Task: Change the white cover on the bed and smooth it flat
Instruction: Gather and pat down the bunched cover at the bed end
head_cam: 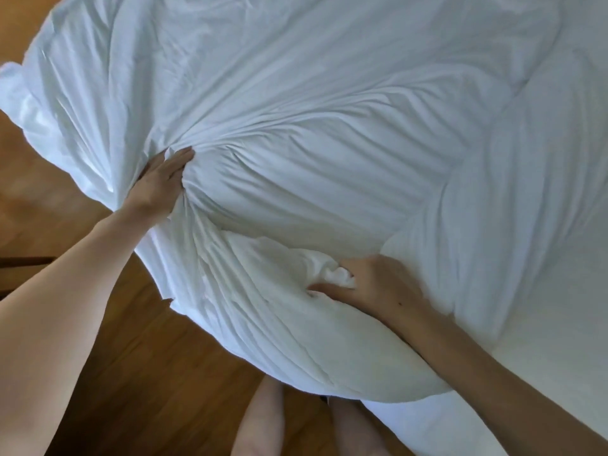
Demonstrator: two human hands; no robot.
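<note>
My left hand (161, 182), at nine o'clock, pinches a gathered fold of the white cover (329, 126) spread rumpled over the bed, my right hand (368, 284), at five o'clock, grips a bunched wad; no writing shows.

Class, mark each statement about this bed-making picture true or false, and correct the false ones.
1. The white cover lies flat and smooth. False: it is heavily creased.
2. The right hand bunches a fold of the cover in its grip. True.
3. The left hand hangs free above the floor. False: it rests against the cover, with creases spreading out from it.
4. The floor is wooden. True.
5. A patterned pillow lies on the cover. False: none shows.
</note>
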